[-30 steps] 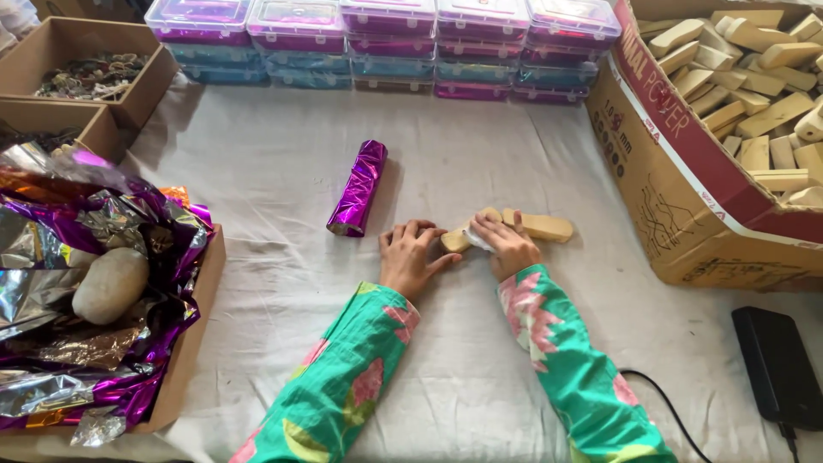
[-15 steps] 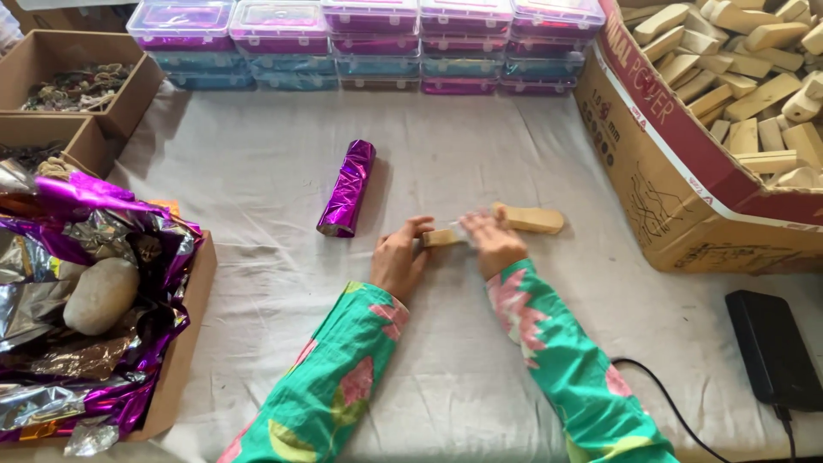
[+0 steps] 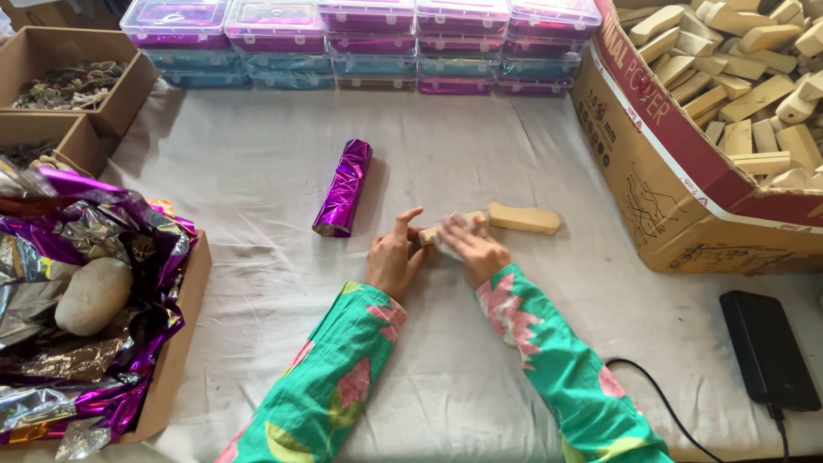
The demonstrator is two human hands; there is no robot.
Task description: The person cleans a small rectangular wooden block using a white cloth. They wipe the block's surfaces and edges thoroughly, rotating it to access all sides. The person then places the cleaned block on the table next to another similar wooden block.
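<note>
Pinching a small pale wooden block [image 3: 431, 233] between your left hand [image 3: 392, 261] and right hand [image 3: 473, 249], fingers closed on it, longer tan wooden block [image 3: 524, 219] just right, purple foil-wrapped roll [image 3: 343, 188] left.

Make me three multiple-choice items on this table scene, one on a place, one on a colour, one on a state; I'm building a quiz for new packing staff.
1. Where does the foil-wrapped roll lie?
A. left of the hands
B. inside the big carton
C. on the black device

2. What colour is the foil on that roll?
A. gold
B. purple
C. green

3. How does the loose wooden block beyond the right hand lie?
A. wrapped in foil
B. standing on end
C. flat and bare on the cloth

Answers:
1. A: the roll rests on the cloth left of the left hand.
2. B: the foil is shiny purple.
3. C: it lies flat on its long side, unwrapped, while both hands hold a smaller block between their fingers.
</note>
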